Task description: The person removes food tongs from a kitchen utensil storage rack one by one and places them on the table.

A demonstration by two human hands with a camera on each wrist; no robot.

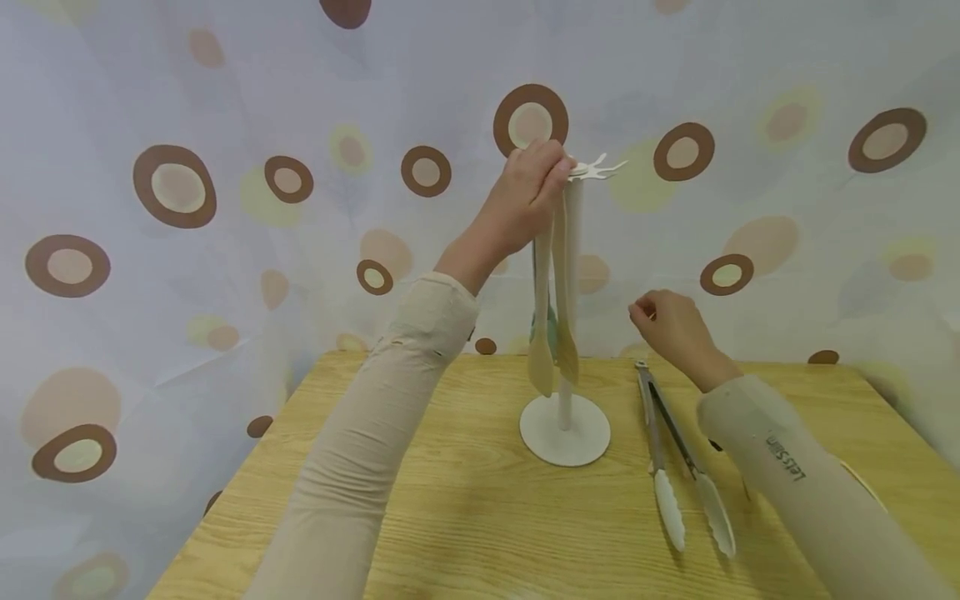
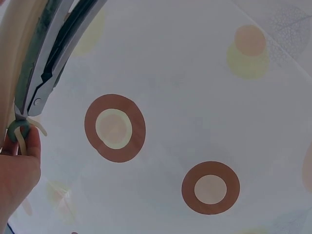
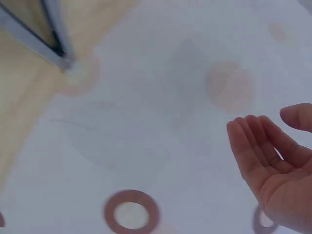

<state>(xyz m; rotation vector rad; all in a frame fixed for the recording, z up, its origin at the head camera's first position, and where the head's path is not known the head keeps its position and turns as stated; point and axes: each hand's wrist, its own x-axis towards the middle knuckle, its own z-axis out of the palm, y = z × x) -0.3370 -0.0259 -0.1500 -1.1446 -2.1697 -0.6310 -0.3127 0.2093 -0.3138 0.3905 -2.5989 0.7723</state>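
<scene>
A white stand point(image 1: 577, 446) with branching hooks point(image 1: 596, 172) at its top stands on the table. My left hand point(image 1: 528, 196) is at the hooks' left side. In the left wrist view its fingers pinch the teal end loop point(image 2: 13, 130) of metal-and-teal tongs point(image 2: 44, 80), and a hook tip shows through the loop. These tongs hang mostly behind a wooden spoon point(image 1: 542, 362) and a second wooden utensil point(image 1: 567, 358). My right hand point(image 1: 675, 333), fingers loosely bent, holds nothing above a larger pair of metal tongs point(image 1: 655, 442) lying spread with pale scalloped tips.
The light wooden table point(image 1: 465, 500) ends at a patterned cloth backdrop point(image 1: 450, 83) with brown rings. Something thin and cream-coloured point(image 1: 862, 486) shows beside my right sleeve, mostly hidden by it.
</scene>
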